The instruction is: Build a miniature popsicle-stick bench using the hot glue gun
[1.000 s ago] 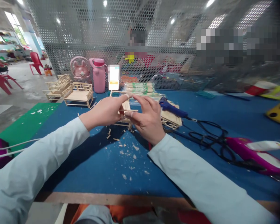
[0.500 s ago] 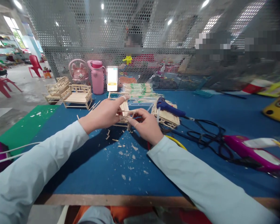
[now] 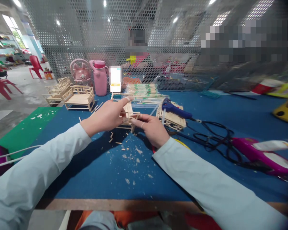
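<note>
A miniature bench of thin wooden sticks (image 3: 129, 108) stands on the blue tabletop, partly covered by my hands. My left hand (image 3: 107, 115) reaches over its left side, index finger stretched along the top, the other fingers closed at the near end. From the right, my right hand (image 3: 155, 127) pinches the bench's near corner between thumb and fingers. A thin stick (image 3: 133, 112) lies level between the two sets of fingertips; whether it is joined to the bench I cannot tell.
Finished stick benches (image 3: 79, 97) stand at left. A blue glue gun (image 3: 176, 110) rests on another stick piece (image 3: 170, 119), its black cable (image 3: 213, 137) coiled rightward. Behind are a pink bottle (image 3: 100, 78), a lit phone (image 3: 115, 80) and bundled sticks (image 3: 142, 91). Scraps (image 3: 118, 143) litter the front.
My right hand's fingers have shifted slightly and lie flatter at the bench corner. My left hand keeps its place, and the view has tilted a little.
</note>
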`<move>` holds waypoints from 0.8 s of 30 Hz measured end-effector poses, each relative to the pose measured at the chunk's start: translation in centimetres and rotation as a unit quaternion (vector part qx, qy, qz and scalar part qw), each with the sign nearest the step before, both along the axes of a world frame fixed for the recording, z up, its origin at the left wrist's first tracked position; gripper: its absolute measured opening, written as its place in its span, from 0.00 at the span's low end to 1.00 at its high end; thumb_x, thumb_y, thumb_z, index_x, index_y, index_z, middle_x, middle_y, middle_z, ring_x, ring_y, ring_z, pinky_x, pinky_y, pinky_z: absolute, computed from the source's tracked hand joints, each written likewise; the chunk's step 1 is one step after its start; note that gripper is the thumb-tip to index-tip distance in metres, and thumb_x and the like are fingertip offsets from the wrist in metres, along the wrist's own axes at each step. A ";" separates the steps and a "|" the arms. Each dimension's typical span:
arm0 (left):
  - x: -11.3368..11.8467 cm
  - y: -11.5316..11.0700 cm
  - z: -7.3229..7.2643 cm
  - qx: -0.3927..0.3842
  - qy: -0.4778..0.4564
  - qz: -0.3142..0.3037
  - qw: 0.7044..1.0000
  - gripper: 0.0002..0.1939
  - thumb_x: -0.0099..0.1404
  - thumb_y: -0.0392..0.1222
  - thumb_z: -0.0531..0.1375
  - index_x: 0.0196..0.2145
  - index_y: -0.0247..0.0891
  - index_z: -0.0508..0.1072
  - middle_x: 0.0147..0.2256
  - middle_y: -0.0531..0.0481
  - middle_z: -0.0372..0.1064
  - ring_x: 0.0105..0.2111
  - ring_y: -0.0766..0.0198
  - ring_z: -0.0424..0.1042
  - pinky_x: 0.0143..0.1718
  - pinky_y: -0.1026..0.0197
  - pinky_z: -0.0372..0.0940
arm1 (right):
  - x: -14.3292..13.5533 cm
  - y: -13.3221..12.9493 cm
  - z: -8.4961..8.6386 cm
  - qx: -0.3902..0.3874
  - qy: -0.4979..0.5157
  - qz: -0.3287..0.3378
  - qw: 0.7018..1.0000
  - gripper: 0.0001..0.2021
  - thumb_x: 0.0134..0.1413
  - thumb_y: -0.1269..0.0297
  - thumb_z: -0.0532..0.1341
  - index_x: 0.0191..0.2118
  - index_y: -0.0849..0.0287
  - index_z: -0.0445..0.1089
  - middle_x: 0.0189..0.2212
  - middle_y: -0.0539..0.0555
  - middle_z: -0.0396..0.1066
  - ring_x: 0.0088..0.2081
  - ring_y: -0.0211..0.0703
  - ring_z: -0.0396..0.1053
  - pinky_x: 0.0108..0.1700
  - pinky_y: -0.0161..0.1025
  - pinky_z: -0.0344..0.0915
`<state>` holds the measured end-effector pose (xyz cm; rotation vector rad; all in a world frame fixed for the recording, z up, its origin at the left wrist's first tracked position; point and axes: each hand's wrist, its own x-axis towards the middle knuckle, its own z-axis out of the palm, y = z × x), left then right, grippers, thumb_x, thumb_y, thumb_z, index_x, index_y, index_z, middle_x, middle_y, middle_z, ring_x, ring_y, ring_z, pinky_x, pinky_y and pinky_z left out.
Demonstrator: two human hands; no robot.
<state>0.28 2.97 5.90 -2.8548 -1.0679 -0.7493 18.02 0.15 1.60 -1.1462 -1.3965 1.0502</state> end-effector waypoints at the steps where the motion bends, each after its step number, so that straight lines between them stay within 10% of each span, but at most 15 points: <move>1: 0.0 0.0 0.0 0.002 -0.001 0.000 1.000 0.32 0.60 0.35 0.59 0.61 0.33 0.55 0.36 0.44 0.77 0.40 0.57 0.74 0.40 0.58 0.64 | 0.0 0.0 0.0 -0.004 0.003 -0.001 1.000 0.09 0.39 0.60 0.67 0.30 0.57 0.76 0.29 0.51 0.75 0.32 0.40 0.69 0.45 0.43 0.64; 18: 0.3 0.1 -0.2 -0.014 0.006 0.007 1.000 0.32 0.60 0.34 0.57 0.61 0.33 0.54 0.36 0.46 0.77 0.40 0.58 0.75 0.50 0.50 0.60 | -0.5 0.6 0.0 0.041 -0.031 -0.005 0.999 0.06 0.44 0.62 0.64 0.30 0.57 0.75 0.31 0.51 0.76 0.35 0.42 0.70 0.46 0.44 0.64; 24: -1.2 -0.6 2.0 -0.036 0.025 -0.014 0.999 0.36 0.53 0.30 0.57 0.60 0.36 0.55 0.43 0.45 0.75 0.41 0.57 0.73 0.47 0.54 0.62 | -0.3 0.7 -0.3 0.062 -0.050 -0.010 0.997 0.08 0.45 0.60 0.64 0.32 0.57 0.74 0.30 0.51 0.75 0.34 0.41 0.69 0.45 0.44 0.63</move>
